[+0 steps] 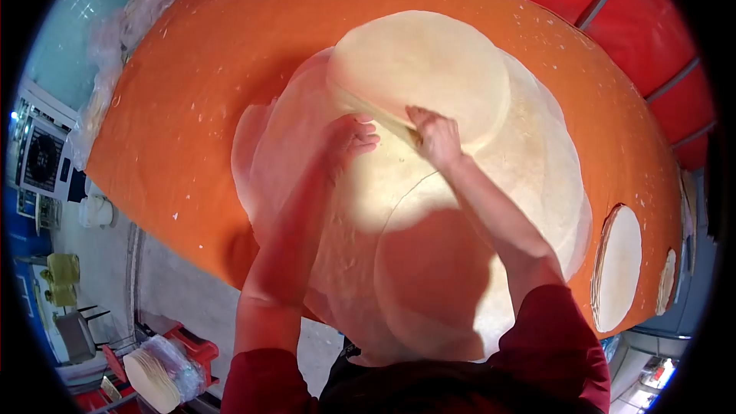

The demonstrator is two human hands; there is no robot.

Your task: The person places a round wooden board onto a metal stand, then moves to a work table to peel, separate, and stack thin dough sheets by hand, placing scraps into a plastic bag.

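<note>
A pale, thin round flatbread (422, 61) lies at the far side of a wide spread of overlapping flatbreads (537, 130). Its near edge is lifted slightly where my right hand (437, 136) pinches it between thumb and curled fingers. Just to the left, my left hand (353, 136) hovers close to that edge with fingers bent and apart, holding nothing visible. Closer to my body, another round flatbread (433, 268) lies on the spread, partly in shadow and partly covered by my right forearm.
Everything rests on an orange cloth-covered table (192, 153). At its right edge stands a stack of smaller flatbreads (619, 268). Clear plastic wrapping (149, 4) lies along the far left edge. A red stool (195, 353) at lower left bears wrapped flatbreads (152, 379).
</note>
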